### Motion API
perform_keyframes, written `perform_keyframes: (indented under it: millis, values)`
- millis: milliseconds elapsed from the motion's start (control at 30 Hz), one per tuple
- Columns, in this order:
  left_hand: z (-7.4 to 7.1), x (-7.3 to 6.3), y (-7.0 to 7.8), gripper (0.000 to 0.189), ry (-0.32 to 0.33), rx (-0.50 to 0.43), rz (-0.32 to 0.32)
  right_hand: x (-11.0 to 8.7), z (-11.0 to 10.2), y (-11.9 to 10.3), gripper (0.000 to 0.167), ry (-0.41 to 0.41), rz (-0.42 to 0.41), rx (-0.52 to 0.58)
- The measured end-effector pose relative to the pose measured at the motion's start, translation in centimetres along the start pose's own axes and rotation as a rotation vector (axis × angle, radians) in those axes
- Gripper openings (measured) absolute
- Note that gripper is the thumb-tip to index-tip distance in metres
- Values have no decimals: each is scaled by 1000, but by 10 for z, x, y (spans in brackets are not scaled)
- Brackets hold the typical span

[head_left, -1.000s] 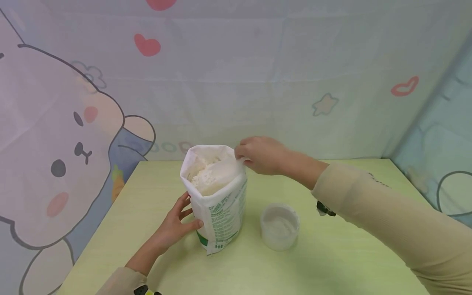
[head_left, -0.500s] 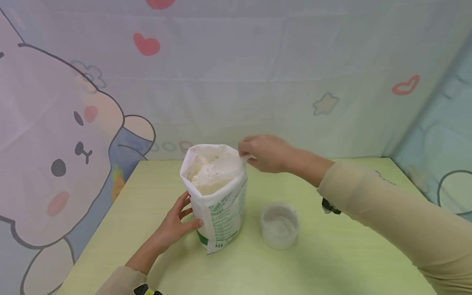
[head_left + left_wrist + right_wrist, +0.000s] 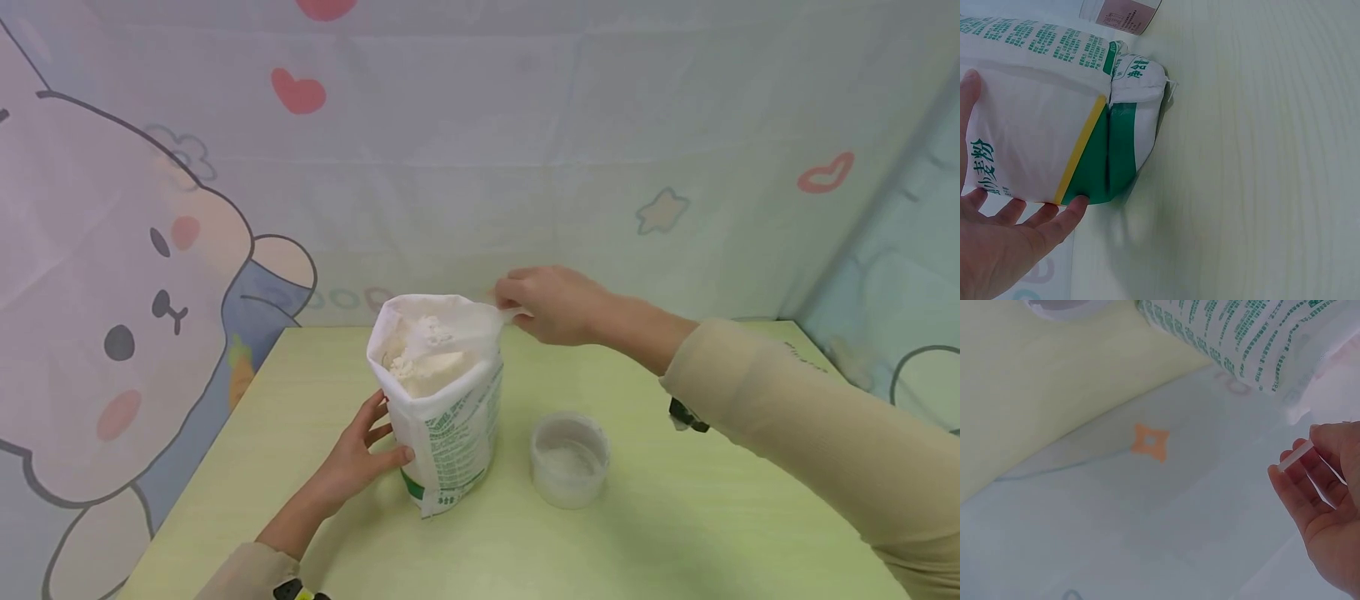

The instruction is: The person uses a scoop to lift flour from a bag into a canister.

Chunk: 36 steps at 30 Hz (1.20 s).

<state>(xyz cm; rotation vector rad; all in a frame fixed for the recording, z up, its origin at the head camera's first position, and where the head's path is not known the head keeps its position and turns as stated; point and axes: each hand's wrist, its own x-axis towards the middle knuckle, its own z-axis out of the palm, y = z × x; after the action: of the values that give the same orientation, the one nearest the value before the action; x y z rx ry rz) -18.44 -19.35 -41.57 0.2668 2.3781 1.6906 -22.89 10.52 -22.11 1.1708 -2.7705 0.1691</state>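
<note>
An opened white flour bag (image 3: 450, 450) with green print stands upright on the table. My left hand (image 3: 352, 462) holds its left side, thumb on one face and fingers spread along another, as the left wrist view also shows. My right hand (image 3: 558, 304) is just beyond the bag's right rim and pinches the thin handle of a translucent white scoop (image 3: 476, 325). The scoop's bowl lies in the mouth of the bag with lumps of flour on it. In the right wrist view, the scoop handle (image 3: 1296, 455) sits between thumb and fingertips.
A round translucent tub (image 3: 570, 467) stands right of the bag, with white powder in its bottom. The pale yellow-green table (image 3: 675, 517) meets a printed cloth backdrop (image 3: 465, 167) behind the bag. Another cloth hangs at the right.
My right hand has moved slightly up and to the right, drawing the scoop back with it and raising it a little, with flour on it. My left hand and the bag stay put.
</note>
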Motion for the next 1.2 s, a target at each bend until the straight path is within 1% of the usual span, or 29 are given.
perform_keyframes:
  millis: [67,233,467,667,833,1033,1200]
  values:
    - [0,0,0,91,1,2,-4,-2,-2,1,15,-7,12,-2]
    - [0,1,0,92,-9,10,10,-8,-5,6,12,-11,36,-18]
    - [-1,1,1,91,-4,13,-4,-16,-7,17,11,14,28,-21]
    - [-1,3,-1,91,-5,11,1,-27,-8,26,12,25,29,-29]
    - [-1,3,0,91,-2,8,-8,-39,-11,34,13,28,44,-29]
    - [-2,4,-1,91,-6,10,3,-59,-12,46,14,43,63,-48]
    - [-3,4,0,92,-6,12,-8,-76,-11,55,16,65,51,-49]
